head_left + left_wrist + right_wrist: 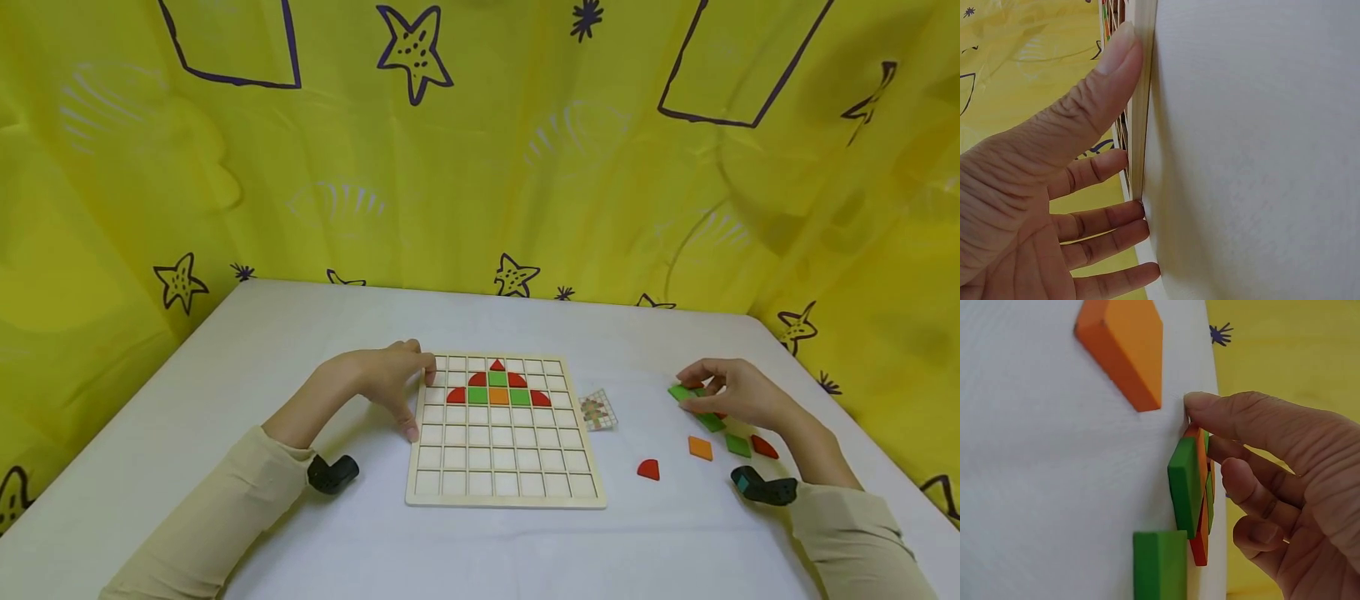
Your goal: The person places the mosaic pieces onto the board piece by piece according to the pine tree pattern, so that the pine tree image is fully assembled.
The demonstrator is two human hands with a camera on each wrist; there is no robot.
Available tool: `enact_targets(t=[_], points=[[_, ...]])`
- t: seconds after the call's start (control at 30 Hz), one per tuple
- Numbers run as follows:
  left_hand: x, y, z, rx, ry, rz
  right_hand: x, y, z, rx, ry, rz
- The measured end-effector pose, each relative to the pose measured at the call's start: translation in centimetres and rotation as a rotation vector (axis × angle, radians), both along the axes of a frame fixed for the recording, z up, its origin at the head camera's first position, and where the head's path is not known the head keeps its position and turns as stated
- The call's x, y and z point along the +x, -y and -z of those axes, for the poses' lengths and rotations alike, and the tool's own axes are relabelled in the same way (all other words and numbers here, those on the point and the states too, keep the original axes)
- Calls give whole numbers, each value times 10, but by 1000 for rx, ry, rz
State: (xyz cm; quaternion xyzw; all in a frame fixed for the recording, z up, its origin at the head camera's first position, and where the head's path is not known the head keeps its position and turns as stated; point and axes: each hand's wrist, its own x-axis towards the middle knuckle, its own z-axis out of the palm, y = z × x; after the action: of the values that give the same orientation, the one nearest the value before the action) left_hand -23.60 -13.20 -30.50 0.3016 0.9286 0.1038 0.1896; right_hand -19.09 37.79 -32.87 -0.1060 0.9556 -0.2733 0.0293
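A wooden grid board [506,502] lies flat on the table. Red, green and orange tiles fill several of its upper cells, with a red triangle [497,365] at the top. Against the board's left edge rests my left hand [393,379], thumb and fingers spread; its thumb [1116,53] touches the rim in the left wrist view. On the right, my right hand [731,392] pinches a green tile [681,392] between thumb and forefinger, within a cluster of green and red tiles. The right wrist view partly hides that tile behind the thumb [1200,403].
A small pattern card [598,411] sits beside the board's right edge. Loose on the table are a red quarter-round tile [648,469], an orange tile [701,448], a green tile [738,446] and another red quarter-round [764,447]. A yellow curtain [465,192] hangs behind the table.
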Motion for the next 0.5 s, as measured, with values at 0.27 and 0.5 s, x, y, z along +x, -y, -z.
enact_targets(t=[0.27,0.5], points=[[1,0,-1,-3,-4,-5,0,2,4,-9,-2,7],[1,0,-1,3,0,-4,0,4,7,29,-30,7]])
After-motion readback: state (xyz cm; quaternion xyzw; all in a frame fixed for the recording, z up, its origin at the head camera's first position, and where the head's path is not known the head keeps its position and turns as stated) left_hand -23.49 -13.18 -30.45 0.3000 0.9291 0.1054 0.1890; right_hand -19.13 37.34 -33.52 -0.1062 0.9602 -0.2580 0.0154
